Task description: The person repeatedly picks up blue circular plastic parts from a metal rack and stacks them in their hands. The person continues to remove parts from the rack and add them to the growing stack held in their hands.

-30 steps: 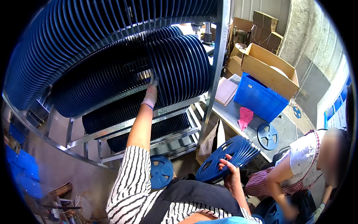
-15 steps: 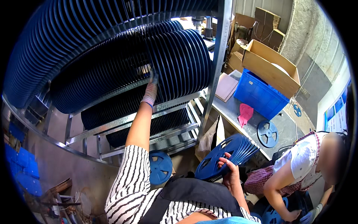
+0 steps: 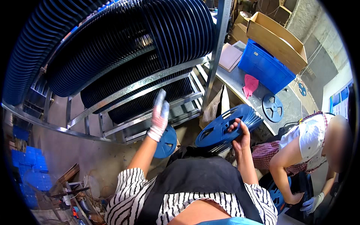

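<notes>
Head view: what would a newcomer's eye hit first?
Likely the rows of dark discs packed edge-on across the metal rack, filling the upper left. Next, the stack of blue reels in the bare right hand, right of centre, with the gloved left hand open in front of the rack. Then the bright blue crate with an open brown box on it, upper right.

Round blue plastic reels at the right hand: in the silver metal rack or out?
Out: the bare right hand holds the round blue plastic reels, outside the silver metal rack.
</notes>
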The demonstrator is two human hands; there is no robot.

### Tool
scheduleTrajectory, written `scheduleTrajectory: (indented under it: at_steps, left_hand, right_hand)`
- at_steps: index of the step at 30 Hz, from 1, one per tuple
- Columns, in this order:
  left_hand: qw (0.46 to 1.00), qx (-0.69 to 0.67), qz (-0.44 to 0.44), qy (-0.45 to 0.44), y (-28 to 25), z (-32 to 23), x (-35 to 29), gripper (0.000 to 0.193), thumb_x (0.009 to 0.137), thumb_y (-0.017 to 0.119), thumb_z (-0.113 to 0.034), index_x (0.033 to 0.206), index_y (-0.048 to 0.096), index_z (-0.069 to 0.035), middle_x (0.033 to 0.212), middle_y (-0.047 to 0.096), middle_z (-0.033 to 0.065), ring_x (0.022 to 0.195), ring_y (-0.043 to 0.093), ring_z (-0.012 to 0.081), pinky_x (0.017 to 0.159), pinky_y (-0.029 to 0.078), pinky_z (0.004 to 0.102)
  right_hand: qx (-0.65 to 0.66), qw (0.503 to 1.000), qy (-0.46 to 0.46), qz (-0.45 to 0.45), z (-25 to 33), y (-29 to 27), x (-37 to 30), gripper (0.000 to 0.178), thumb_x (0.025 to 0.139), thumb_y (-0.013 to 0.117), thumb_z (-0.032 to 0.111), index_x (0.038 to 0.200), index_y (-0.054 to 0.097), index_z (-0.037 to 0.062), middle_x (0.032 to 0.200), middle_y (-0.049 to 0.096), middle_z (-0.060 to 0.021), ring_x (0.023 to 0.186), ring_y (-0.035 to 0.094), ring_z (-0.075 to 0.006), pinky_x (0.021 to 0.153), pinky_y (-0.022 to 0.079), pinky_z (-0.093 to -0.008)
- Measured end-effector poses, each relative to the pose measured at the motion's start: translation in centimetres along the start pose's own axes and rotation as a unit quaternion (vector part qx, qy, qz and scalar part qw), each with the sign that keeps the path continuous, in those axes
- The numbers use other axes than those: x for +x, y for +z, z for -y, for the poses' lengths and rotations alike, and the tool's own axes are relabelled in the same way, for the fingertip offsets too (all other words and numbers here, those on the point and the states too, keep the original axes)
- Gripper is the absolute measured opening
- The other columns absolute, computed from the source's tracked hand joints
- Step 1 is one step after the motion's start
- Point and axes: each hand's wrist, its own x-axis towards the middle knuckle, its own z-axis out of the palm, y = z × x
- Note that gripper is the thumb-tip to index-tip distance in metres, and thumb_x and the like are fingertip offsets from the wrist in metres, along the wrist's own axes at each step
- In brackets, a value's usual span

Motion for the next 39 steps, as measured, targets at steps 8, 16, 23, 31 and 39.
scheduleTrajectory:
  at_steps: [8, 16, 23, 31, 39]
  left_hand:
    - [0.911, -0.035, 0.406, -0.070, 5.5, -5.9, -9.2, 0.076, 0.083, 0.063, -0.052, 0.137, 0.042, -0.002, 0.143, 0.038, 0.0257, 0.139, 0.027, 0.0376, 0.112, 0.023, 0.0419]
    - [0.912, -0.105, 0.333, -0.218, 5.4, -8.9, -10.4, 0.056, 0.073, 0.077, -0.033, 0.113, 0.058, 0.000, 0.107, 0.063, 0.0182, 0.100, 0.061, 0.0299, 0.086, 0.047, 0.0384]
    - [0.918, -0.100, 0.261, -0.280, 6.2, -7.3, -13.1, 0.042, 0.078, 0.074, -0.010, 0.116, 0.057, -0.002, 0.105, 0.066, 0.0068, 0.096, 0.062, 0.0163, 0.084, 0.050, 0.0307]
    - [0.898, -0.036, 0.385, -0.211, 3.5, -6.3, -8.1, 0.047, 0.072, 0.075, -0.022, 0.112, 0.060, 0.000, 0.099, 0.066, 0.0103, 0.090, 0.061, 0.0173, 0.084, 0.048, 0.0303]
    - [0.735, 0.233, 0.634, 0.054, 3.5, -9.7, -3.1, 0.041, 0.068, 0.070, -0.026, 0.100, 0.063, -0.002, 0.086, 0.064, 0.0223, 0.088, 0.061, 0.0403, 0.101, 0.040, 0.0443]
  right_hand:
    - [-0.075, 0.989, 0.113, 0.054, -1.9, 4.5, -0.1, 0.043, 0.088, 0.064, 0.022, 0.120, 0.050, -0.0035, 0.115, 0.061, -0.0200, 0.106, 0.061, -0.0308, 0.093, 0.050, -0.0421]
    - [-0.269, 0.945, 0.150, 0.114, -6.7, 5.5, -3.0, 0.038, 0.080, 0.072, 0.020, 0.111, 0.061, 0.0010, 0.102, 0.065, -0.0082, 0.092, 0.062, -0.0170, 0.085, 0.049, -0.0304]
    - [-0.422, 0.880, 0.141, 0.169, -8.8, 4.2, -3.0, 0.057, 0.080, 0.072, 0.041, 0.118, 0.059, -0.0003, 0.110, 0.060, -0.0060, 0.097, 0.057, -0.0144, 0.088, 0.044, -0.0283]
    - [-0.672, 0.713, -0.091, 0.179, 0.8, 5.1, -4.8, 0.037, 0.079, 0.077, 0.018, 0.108, 0.064, -0.0013, 0.101, 0.067, -0.0087, 0.089, 0.065, -0.0147, 0.079, 0.052, -0.0290]
    - [-0.818, 0.382, -0.072, 0.425, -1.3, 8.4, -3.4, 0.077, 0.061, 0.084, 0.027, 0.126, 0.051, 0.0003, 0.100, 0.063, -0.0202, 0.098, 0.060, -0.0375, 0.089, 0.045, -0.0416]
